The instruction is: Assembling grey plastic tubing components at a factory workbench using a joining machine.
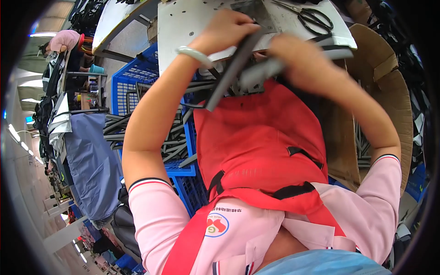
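Note:
My left hand [227, 32] grips the top of a long dark grey strip [231, 73] that slants down toward my red apron [256, 151]. A pale bangle sits on that wrist. Blurred by motion, my right hand [300, 59] holds a grey piece [261, 73] just right of the strip, near the edge of the white worktable [183, 27]. Both hands are close together above my lap.
Black scissors [314, 18] lie on the worktable at the upper right. A blue crate [137, 82] full of grey strips stands at my left. A brown cardboard box [385, 87] with more strips is at my right. Another person in pink [64, 41] sits far left.

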### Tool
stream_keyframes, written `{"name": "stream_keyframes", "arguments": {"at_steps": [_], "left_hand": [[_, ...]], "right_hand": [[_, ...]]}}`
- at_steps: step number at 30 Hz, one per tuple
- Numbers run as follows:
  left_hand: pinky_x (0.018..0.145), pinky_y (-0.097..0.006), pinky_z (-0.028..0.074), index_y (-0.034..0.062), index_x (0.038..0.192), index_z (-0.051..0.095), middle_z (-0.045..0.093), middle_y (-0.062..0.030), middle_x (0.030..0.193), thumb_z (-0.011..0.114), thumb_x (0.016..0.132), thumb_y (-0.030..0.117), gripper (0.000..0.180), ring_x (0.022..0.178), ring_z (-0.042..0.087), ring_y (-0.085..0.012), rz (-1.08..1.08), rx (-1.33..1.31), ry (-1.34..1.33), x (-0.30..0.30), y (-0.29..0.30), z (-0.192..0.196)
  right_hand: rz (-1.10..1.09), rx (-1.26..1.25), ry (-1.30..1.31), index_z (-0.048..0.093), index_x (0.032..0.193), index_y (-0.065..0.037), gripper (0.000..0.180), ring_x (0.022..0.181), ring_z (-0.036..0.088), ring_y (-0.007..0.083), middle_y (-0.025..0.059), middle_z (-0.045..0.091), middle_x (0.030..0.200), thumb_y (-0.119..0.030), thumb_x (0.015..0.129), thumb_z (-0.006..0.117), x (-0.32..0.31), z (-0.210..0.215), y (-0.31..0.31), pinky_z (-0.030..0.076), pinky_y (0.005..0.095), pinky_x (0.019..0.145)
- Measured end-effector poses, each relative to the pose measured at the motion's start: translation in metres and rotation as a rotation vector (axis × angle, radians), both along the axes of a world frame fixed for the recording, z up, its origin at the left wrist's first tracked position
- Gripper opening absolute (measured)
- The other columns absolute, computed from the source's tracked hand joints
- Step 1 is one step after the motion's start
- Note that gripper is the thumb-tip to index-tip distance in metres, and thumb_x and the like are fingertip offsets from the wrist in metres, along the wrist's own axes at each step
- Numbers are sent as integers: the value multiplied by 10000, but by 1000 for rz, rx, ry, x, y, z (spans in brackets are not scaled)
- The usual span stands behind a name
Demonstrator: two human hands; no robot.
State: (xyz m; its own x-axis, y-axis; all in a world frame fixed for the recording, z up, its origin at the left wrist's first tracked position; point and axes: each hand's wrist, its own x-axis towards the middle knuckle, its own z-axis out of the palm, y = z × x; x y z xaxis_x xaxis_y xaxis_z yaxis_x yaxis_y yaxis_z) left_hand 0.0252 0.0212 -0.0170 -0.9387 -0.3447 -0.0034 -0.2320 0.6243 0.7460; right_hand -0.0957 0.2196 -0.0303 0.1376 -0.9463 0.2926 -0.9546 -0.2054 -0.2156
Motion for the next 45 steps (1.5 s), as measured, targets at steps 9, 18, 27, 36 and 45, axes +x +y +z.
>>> {"name": "stream_keyframes", "arguments": {"at_steps": [9,18,27,36,45], "left_hand": [[603,-259,461,-16,964,687,613,-41,676,641,887,324,352,637,564,-116,17,359,69,28,19,-39],[556,-245,456,-29,978,703,643,-37,688,673,865,273,324,587,554,-87,169,402,-33,65,20,-13],[605,-247,476,-45,981,702,669,-68,729,710,835,252,331,628,593,-109,172,52,267,18,-2,12],[469,-204,316,-8,1023,707,605,-36,642,692,861,238,295,499,415,-47,228,123,198,1,-14,15],[482,-210,309,-6,995,712,595,-34,634,677,868,217,260,497,407,-47,252,154,210,1,-20,14]], "right_hand": [[77,-105,19,609,905,-36,208,874,620,327,136,640,885,-70,704,651,38,-32,-29,477,425,820],[-324,100,-241,459,1276,7,621,1019,559,390,223,593,1097,-147,737,727,-50,13,17,440,399,880],[-409,157,-235,486,1210,33,622,972,605,385,275,616,1007,-268,728,740,-75,56,-6,466,427,818],[-422,84,-189,479,1210,56,669,991,607,393,276,621,1015,-315,723,748,-94,50,-21,472,427,832],[-412,64,-163,458,1272,85,761,1043,593,399,296,603,1092,-340,714,756,-97,53,-26,473,420,870]]}}
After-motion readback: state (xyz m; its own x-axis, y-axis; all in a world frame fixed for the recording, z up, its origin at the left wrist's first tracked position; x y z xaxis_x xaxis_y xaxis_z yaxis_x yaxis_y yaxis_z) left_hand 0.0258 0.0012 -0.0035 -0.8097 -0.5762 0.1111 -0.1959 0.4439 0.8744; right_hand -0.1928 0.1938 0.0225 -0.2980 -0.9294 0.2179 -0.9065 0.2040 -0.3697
